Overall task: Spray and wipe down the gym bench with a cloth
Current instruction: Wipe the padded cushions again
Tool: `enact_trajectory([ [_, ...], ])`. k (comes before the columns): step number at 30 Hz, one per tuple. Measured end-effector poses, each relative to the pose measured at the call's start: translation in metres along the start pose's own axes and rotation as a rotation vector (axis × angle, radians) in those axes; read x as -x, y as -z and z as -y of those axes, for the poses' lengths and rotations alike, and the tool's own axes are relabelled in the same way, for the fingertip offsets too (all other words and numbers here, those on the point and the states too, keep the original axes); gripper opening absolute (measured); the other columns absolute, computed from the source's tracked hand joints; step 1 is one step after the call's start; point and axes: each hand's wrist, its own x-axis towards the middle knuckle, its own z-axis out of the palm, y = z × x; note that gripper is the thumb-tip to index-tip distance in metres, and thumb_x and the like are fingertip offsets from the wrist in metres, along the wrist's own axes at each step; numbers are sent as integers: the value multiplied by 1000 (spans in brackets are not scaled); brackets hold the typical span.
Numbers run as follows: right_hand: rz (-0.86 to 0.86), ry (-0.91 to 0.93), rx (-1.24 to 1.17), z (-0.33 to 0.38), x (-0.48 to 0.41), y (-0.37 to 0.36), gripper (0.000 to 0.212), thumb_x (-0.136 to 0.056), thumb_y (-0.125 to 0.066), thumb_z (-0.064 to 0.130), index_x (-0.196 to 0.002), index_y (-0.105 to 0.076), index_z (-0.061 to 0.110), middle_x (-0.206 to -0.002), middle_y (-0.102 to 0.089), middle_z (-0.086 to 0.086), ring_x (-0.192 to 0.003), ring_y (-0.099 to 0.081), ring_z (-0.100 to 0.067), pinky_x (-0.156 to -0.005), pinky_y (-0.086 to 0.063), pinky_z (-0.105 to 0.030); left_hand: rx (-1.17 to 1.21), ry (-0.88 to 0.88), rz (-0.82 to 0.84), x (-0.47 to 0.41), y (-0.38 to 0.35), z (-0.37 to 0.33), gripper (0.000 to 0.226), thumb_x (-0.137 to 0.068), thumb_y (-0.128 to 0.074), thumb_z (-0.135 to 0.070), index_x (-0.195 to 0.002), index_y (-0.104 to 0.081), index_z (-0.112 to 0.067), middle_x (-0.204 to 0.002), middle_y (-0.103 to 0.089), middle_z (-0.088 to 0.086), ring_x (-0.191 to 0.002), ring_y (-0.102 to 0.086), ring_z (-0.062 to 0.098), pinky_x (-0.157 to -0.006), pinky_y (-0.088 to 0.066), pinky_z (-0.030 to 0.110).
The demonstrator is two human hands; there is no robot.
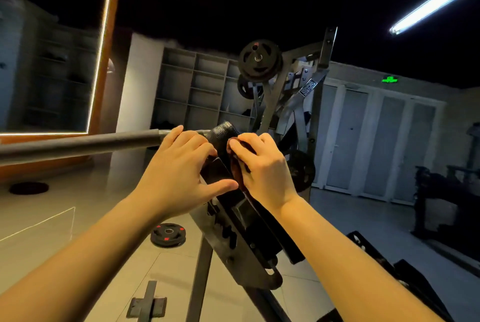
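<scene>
Dark gym walls stand all around, with a glowing mirror [52, 62] at 9 o'clock and a long grey bar [78, 144] beside it. In the middle, the left hand [179, 173] curls its fingers over the tilted black bench pad [224, 132], thumb stretched out. At its 3 o'clock, the right hand [262, 166] bends its fingers around a dark red cloth [235, 166], pressing it on the pad. The pad looks firm and heavy. The cloth looks soft and floppy, so it is best held bunched up.
</scene>
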Motion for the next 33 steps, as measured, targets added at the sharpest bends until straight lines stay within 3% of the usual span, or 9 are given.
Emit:
enact_trajectory([
  [5,57,20,8,-12,85,18,34,-99,-60,18,-130,-67,4,-129,-66,-13,-105,-62,-28,-87,-60,-33,-8,-26,-11,-2,-1,10,85,-81,-26,-96,-120,-64,-31,-124,-62,-12,-128,-49,14,-128,-14,45],
  [8,113,14,49,-19,130,33,34,-102,-55,23,-127,-69,5,-126,-68,-14,-102,-64,-29,-81,-63,-35,-12,-48,-33,0,-5,6,85,-84,-25,-93,-120,-65,-27,-124,-62,-7,-130,-49,19,-128,-11,48],
  [18,-10,16,33,-1,17,-2,35,-93,-70,7,-127,-67,3,-124,-67,-14,-98,-61,-30,-81,-59,-40,-44,-3,-9,0,-4,4,81,-83,-28,-95,-119,-63,-31,-126,-60,-10,-129,-46,16,-127,-5,41],
  [24,36,-32,27,-12,105,16,39,-102,-54,27,-130,-67,4,-132,-63,-14,-108,-60,-29,-83,-61,-38,-44,-22,-52,0,-7,1,84,-84,-25,-94,-119,-65,-29,-126,-61,-8,-130,-46,18,-126,-3,41],
  [27,105,-98,89,1,111,12,59,-95,-62,48,-138,-59,7,-138,-57,-13,-115,-53,-29,-93,-54,-36,-58,-30,-43,0,-7,-5,82,-85,-25,-93,-118,-65,-28,-123,-61,-8,-128,-47,18,-128,-7,45],
  [29,135,-63,171,4,110,10,62,-94,-64,43,-143,-54,5,-142,-54,-15,-117,-51,-32,-93,-55,-40,-55,-31,-32,0,-5,-3,82,-85,-27,-93,-118,-64,-28,-121,-60,-8,-127,-47,17,-128,-11,46],
  [33,112,-6,217,-4,130,18,44,-102,-56,25,-141,-57,2,-140,-57,-18,-114,-54,-34,-91,-57,-42,-56,-43,-17,3,1,3,85,-84,-26,-93,-121,-65,-27,-124,-62,-6,-128,-49,19,-127,-15,47],
])
